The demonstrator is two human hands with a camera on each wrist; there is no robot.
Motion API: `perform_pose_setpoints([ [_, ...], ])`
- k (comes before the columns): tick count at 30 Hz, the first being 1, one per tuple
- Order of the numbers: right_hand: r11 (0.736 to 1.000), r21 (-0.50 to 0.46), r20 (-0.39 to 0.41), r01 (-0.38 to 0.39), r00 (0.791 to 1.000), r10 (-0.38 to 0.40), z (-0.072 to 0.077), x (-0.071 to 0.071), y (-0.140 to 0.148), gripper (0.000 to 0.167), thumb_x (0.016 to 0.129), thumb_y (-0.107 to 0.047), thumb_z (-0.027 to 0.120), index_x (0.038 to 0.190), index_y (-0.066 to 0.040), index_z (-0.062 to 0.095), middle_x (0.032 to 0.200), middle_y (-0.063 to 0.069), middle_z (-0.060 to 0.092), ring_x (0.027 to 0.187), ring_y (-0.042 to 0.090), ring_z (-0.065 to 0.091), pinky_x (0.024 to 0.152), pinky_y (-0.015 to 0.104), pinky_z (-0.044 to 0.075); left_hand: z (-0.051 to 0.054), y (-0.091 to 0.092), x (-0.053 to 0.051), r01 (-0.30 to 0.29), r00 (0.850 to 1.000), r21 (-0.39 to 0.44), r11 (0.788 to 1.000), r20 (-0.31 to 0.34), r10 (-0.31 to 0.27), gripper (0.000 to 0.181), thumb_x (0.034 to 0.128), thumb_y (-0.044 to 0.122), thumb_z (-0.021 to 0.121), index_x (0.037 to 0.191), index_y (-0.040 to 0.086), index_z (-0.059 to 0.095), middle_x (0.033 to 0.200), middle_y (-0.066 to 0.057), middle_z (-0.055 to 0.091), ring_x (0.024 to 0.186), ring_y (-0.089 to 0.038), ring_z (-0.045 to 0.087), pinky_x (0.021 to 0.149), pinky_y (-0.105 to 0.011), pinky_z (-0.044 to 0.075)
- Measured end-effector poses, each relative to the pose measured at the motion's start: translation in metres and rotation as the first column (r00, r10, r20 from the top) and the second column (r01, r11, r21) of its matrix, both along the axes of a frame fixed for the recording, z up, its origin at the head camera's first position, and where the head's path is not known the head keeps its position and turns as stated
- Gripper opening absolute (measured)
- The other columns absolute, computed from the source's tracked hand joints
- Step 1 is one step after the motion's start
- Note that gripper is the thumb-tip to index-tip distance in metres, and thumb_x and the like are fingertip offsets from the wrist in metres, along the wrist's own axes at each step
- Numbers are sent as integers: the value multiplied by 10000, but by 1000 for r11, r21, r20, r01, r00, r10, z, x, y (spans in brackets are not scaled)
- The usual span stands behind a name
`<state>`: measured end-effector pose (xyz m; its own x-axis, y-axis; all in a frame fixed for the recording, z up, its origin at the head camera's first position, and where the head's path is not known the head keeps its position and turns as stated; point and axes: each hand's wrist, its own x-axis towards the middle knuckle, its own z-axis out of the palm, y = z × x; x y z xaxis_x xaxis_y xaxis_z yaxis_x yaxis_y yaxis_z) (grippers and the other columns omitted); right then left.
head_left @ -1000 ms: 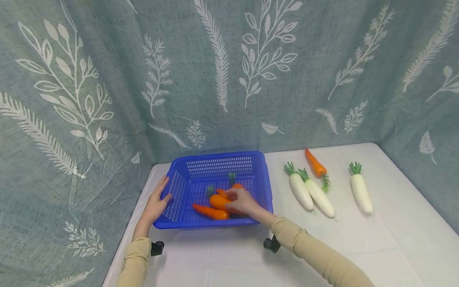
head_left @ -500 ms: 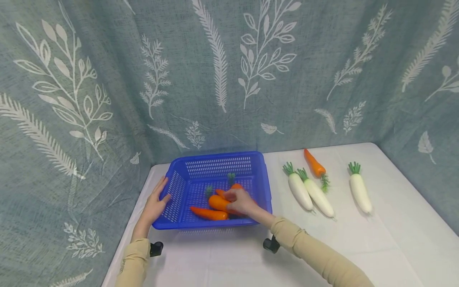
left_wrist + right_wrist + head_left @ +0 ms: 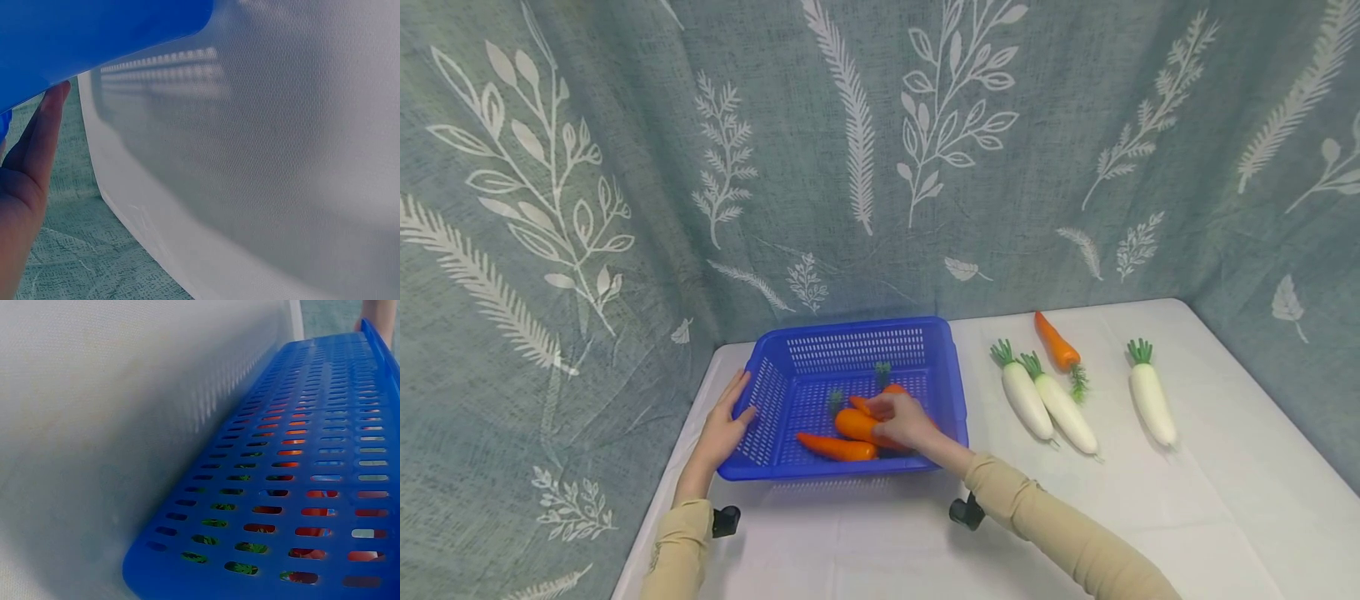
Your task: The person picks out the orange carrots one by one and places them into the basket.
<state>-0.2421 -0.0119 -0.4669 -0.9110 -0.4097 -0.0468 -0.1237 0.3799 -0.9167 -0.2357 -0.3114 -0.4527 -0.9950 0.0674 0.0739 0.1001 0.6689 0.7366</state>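
Note:
A blue slotted basket (image 3: 857, 329) stands on the table with several orange carrots inside. In the head view my left hand (image 3: 721, 431) rests at the basket's left rim, its thumb toward the inner side. The left wrist view shows the straight fingers (image 3: 49, 134) of that hand against the basket. My right hand (image 3: 908, 422) reaches over the front wall and grips a carrot (image 3: 853, 424) with curled fingers. Another carrot (image 3: 837, 447) lies in front of it. The right wrist view has the slotted wall (image 3: 294, 487) covering most of the carrots and that hand.
Right of the basket, two white radishes (image 3: 1028, 402) lie side by side on the white table (image 3: 865, 542). Behind them is a loose carrot (image 3: 1057, 342), and farther right a third radish (image 3: 1152, 404). A patterned curtain (image 3: 880, 167) surrounds the table.
The whole head view shifts slightly left. Both hands keep their places at the basket, and the front carrot moves slightly to the left inside it.

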Motion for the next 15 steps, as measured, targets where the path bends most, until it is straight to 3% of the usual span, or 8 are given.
perform_pose_setpoints([
  [3,999,34,-31,33,999,-32,0,1,0,376,815,29,648,1190,49,620,1171,188,651,1079,328,618,935,410,529,0,0,0,-2,1000,-3,1000,2,2,577,957,5,416,1489,-24,197,1580,-229,78,1448,-441,76,1178,-572,92],
  [10,1000,-10,29,8,1000,-7,-1,0,-2,387,812,37,631,1198,13,632,1225,136,649,1084,284,607,857,312,544,0,-1,0,-2,1000,-4,1000,-2,2,578,958,2,417,1492,-18,196,1582,-224,76,1447,-443,76,1175,-578,94],
  [15,999,-36,25,24,999,-23,-2,0,-1,386,810,34,632,1195,36,616,1220,162,642,1097,305,603,891,352,542,-1,0,1,1,1000,-4,1000,-4,-1,575,956,3,414,1489,-26,199,1580,-230,76,1447,-444,75,1175,-579,92],
])
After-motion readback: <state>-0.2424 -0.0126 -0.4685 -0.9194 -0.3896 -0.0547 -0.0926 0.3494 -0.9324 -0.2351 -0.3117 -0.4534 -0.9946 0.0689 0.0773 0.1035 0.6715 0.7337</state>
